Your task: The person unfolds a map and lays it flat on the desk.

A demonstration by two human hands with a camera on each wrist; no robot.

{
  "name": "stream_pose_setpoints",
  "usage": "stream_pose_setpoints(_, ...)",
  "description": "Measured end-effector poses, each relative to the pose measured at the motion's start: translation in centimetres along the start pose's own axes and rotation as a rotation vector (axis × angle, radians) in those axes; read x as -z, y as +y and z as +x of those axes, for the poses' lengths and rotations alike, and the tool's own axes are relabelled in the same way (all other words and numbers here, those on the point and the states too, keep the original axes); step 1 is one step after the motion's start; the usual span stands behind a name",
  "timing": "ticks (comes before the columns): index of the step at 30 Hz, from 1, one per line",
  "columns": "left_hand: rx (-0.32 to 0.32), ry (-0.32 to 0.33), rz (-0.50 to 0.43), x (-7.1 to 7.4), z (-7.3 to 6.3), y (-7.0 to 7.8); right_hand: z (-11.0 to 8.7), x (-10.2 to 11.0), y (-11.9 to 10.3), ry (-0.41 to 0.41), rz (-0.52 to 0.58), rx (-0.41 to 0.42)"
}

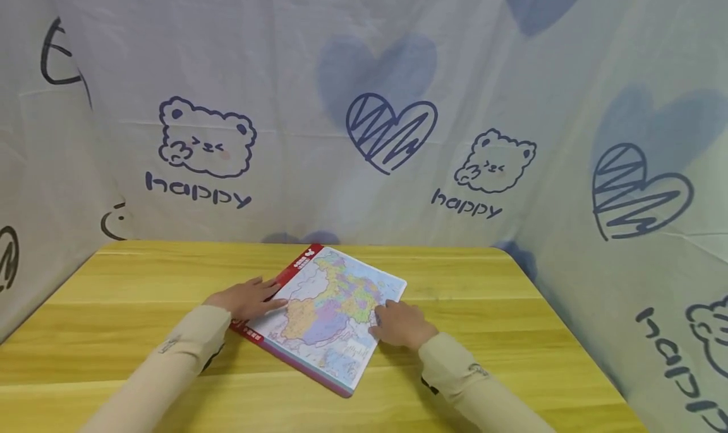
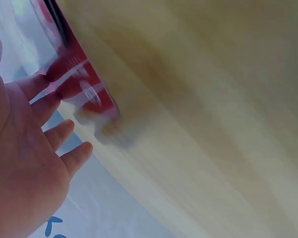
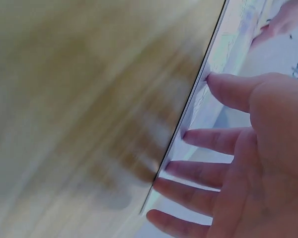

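Observation:
A flat, rounded-corner board (image 1: 327, 310) printed with a colourful map lies at an angle on the wooden table. It has a red strip along its left side. My left hand (image 1: 246, 299) rests at that strip, its fingers loosely extended over the edge. In the left wrist view, the fingertips of the left hand (image 2: 27, 153) meet the board's red border (image 2: 89, 82). At the opposite side, my right hand (image 1: 402, 323) touches the board's right edge. The right wrist view shows the right hand (image 3: 268, 148) with fingers straight, tips along the thin dark-lined edge.
The yellow wooden table (image 1: 500, 370) spreads around the board on all sides. A pale cloth (image 1: 284, 167) with bears, hearts and lettering hangs behind the table and along both sides.

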State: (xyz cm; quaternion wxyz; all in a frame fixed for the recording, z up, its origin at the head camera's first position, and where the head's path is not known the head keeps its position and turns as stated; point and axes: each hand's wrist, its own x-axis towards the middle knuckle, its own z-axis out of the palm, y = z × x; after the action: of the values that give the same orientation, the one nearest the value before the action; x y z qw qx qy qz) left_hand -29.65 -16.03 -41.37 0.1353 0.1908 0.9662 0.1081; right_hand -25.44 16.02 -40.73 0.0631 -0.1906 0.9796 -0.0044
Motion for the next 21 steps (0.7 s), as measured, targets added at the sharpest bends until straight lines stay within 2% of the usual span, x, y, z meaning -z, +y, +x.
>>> stream_pose_setpoints(6, -0.022, -0.005, -0.016, 0.0, -1.8, -0.9, 2.0, 0.2, 0.7, -0.027, 0.082, -0.002)
stream_pose_setpoints(13, -0.049, -0.016, -0.03, -0.7, -3.4, -2.1, 4.4, 0.0, 1.1, -0.075, 0.143, -0.013)
stream_pose_setpoints(17, -0.044, -0.027, -0.044, -1.0, -4.3, -2.3, 5.3, -0.1, 1.0, -0.09, 0.158, -0.019)
stream_pose_setpoints(21, -0.039, -0.036, -0.037, -0.8, -5.1, -1.9, 6.1, -0.2, 0.8, -0.076, 0.158, -0.019)
